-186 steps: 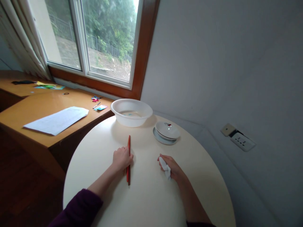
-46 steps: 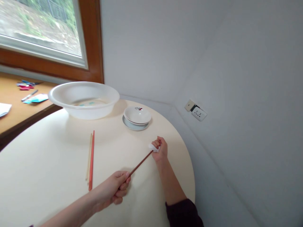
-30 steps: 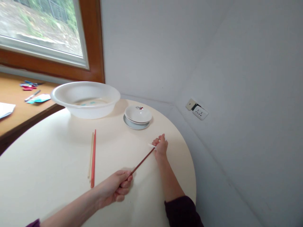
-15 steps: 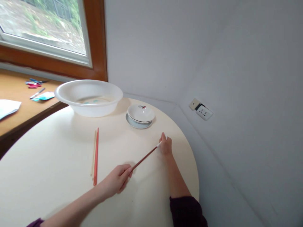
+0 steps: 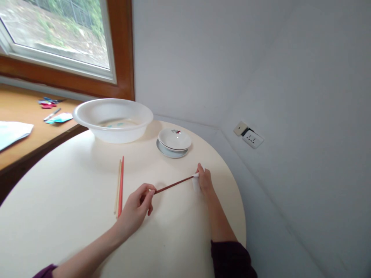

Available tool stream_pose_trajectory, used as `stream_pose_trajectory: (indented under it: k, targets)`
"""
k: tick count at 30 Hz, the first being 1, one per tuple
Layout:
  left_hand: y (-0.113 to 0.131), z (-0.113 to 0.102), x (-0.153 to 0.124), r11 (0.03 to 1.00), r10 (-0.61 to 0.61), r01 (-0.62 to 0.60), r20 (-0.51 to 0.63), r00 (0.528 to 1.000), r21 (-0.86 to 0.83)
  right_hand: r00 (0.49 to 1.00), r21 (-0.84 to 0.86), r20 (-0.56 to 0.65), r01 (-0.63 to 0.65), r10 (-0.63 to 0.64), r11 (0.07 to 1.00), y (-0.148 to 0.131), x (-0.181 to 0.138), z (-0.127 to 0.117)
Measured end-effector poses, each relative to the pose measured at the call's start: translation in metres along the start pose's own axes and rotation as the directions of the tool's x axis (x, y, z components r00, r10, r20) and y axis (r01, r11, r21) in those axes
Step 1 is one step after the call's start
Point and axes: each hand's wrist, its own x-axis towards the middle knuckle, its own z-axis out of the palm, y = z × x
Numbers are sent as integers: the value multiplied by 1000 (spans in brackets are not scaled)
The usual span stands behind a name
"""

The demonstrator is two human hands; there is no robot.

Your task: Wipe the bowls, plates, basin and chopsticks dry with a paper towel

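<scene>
A thin dark brown chopstick (image 5: 174,184) stretches between my two hands above the table. My left hand (image 5: 138,204) pinches its near end between thumb and fingers. At the far end my right hand (image 5: 205,180) is closed around a white tissue (image 5: 196,184), which wraps the tip of the stick; part of the tissue hangs down below the fingers. Left of my left hand, red chopsticks (image 5: 121,185) and pale wooden chopsticks (image 5: 117,189) lie side by side on the table, their lower ends partly behind my left wrist.
Small white dishes (image 5: 175,139) are stacked toward the back of the round cream table (image 5: 72,200). A translucent white basin (image 5: 116,133) stands at the back left. Paper and a pen (image 5: 52,114) lie on the wooden desk (image 5: 17,148). A wall socket (image 5: 252,138) is at right.
My left hand has moved up and slightly left, its grip now a fingertip pinch, and the chopstick lies flatter. More tissue hangs below my right hand, which stays nearly in place.
</scene>
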Motion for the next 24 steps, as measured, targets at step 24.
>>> stream_pose_trajectory:
  k: [24]
  targets:
    - [1,-14,17,912,-58,-90,-340,939,-401,809,144,556,129,-188,981,-46,-77,53]
